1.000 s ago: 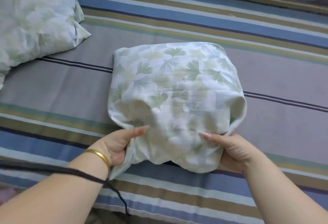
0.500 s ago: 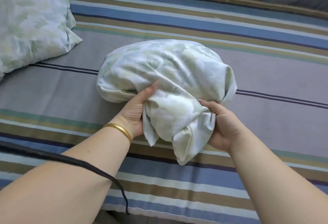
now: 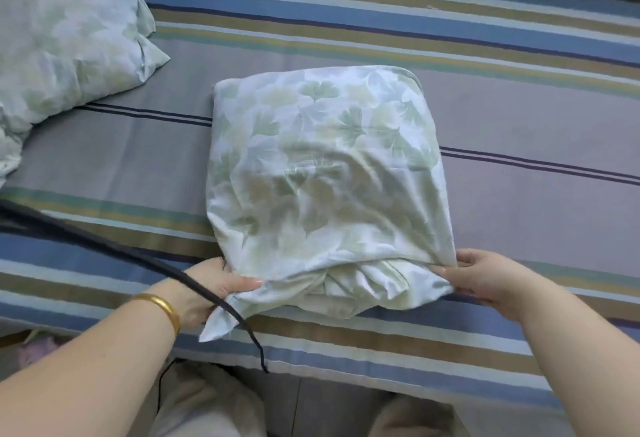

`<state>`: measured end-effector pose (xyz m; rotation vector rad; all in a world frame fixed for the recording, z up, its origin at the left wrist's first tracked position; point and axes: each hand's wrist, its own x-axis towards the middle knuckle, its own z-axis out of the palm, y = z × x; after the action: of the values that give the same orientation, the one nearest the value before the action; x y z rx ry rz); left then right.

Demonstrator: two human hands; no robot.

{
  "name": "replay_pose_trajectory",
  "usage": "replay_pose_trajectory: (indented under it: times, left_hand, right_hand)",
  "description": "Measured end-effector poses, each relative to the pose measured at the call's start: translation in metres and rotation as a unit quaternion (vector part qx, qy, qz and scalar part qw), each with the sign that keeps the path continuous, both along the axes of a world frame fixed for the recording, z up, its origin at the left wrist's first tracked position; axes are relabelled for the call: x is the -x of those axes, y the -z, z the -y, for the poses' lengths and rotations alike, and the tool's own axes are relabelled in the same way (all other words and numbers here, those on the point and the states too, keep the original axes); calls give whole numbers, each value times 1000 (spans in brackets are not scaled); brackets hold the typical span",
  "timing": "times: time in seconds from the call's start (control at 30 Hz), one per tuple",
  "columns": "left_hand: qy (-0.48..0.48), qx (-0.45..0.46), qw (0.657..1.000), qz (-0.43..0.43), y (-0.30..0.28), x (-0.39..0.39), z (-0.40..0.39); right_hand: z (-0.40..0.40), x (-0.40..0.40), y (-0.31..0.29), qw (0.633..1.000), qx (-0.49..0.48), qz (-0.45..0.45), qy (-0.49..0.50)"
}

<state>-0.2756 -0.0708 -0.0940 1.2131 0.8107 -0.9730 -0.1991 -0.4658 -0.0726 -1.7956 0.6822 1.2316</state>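
Observation:
A pillow in a pale leaf-print pillowcase (image 3: 322,166) lies on the striped bed sheet (image 3: 519,222), its open end toward me. The case's near edge is pulled over the bunched filling. My left hand (image 3: 214,287) pinches the case's near left corner, where a loose flap hangs down. At the near right corner, my right hand (image 3: 485,281) pinches the fabric. A gold bangle (image 3: 162,308) sits on my left wrist.
A second leaf-print pillow (image 3: 59,38) lies at the far left of the bed. A dark strap (image 3: 138,256) hangs across my left forearm. The bed's near edge runs just below my hands, with my legs under it.
Half a second ago both hands squeezed the bunched pillow close together. Now they are spread to the case's near corners and the case lies stretched flat over the pillow.

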Motion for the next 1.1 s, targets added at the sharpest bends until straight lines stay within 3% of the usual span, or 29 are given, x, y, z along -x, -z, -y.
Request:
replay_pose_trajectory:
  times: [0.1,0.27,0.33,0.4,0.47,0.5,0.63,0.67,0.77,0.83,0.93,1.03,1.1]
  left_hand:
    - [64,-71,995,1,-1,13,-9]
    - [126,-132,983,-3,1,18,-15]
    - [148,-144,978,-4,-1,18,-18]
    - [185,-183,966,-2,-3,18,-24]
    - [247,-240,939,-5,-3,19,-33]
    - [285,-268,920,-9,-3,19,-37]
    - [439,-305,845,-30,-13,11,-43]
    - [437,-294,850,-28,-15,7,-43]
    - [326,-257,910,-1,-23,-11,-43]
    - [282,-252,926,23,-27,-23,-37]
    - [271,-261,926,24,-26,-28,-24]
    - [257,-244,935,0,-21,-28,-18]
    - [153,-196,968,-17,-25,-40,-18]
  right_hand:
    - [-9,5,-3,997,62,-27,-49]
    - [-45,17,10,999,1,-48,-13]
    - [-52,21,16,998,29,-20,-50]
    - [-44,21,16,984,84,10,-154]
    - [-29,21,10,940,167,6,-296]
    - [-22,19,7,927,196,1,-319]
    - [-16,9,2,925,238,25,-296]
    - [-19,6,1,935,225,16,-274]
    - [-41,3,-2,981,138,-38,-133]
    - [-52,8,4,982,151,-15,-112]
    - [-55,19,12,958,232,35,-165]
    - [-46,14,1,971,203,-28,-124]
    - [-42,-3,-14,985,154,-40,-69]
